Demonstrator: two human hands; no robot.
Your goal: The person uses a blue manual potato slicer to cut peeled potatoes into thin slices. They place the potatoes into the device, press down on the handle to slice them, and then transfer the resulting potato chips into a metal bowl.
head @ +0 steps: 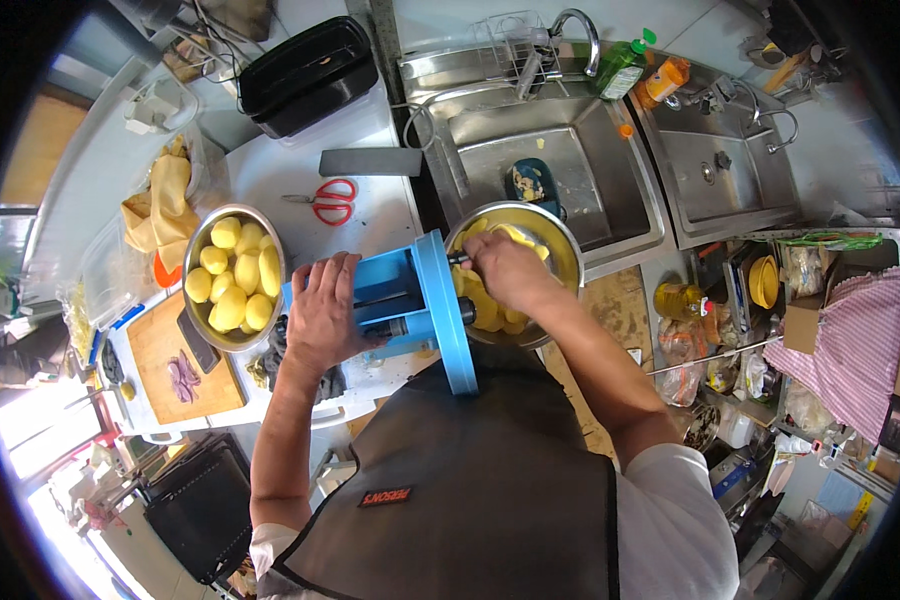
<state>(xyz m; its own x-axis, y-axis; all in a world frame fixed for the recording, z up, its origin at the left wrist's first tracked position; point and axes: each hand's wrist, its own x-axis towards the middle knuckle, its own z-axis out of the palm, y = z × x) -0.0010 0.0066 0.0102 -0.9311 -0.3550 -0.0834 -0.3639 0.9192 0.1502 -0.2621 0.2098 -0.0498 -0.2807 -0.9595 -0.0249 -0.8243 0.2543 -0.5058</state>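
A blue hand-cranked slicer (450,322) stands in front of me at the counter's edge. My left hand (326,311) lies on its left part, fingers over the blue frame. My right hand (506,266) is closed around the black crank handle (459,257). Beneath that hand, a steel bowl (574,262) holds yellow potato slices (487,307); it sits at the near edge of the sink. Left of the slicer, whole peeled potatoes (231,307) fill a second steel bowl (193,255). Part of the slicer is hidden by my left hand.
Red-handled scissors (334,201) and a grey block (370,162) lie behind the slicer. At left, a cutting board (146,360) bears a knife (197,341) and sliced red onion (184,377). A steel sink (622,195) with a dark green container (536,176) adjoins the counter.
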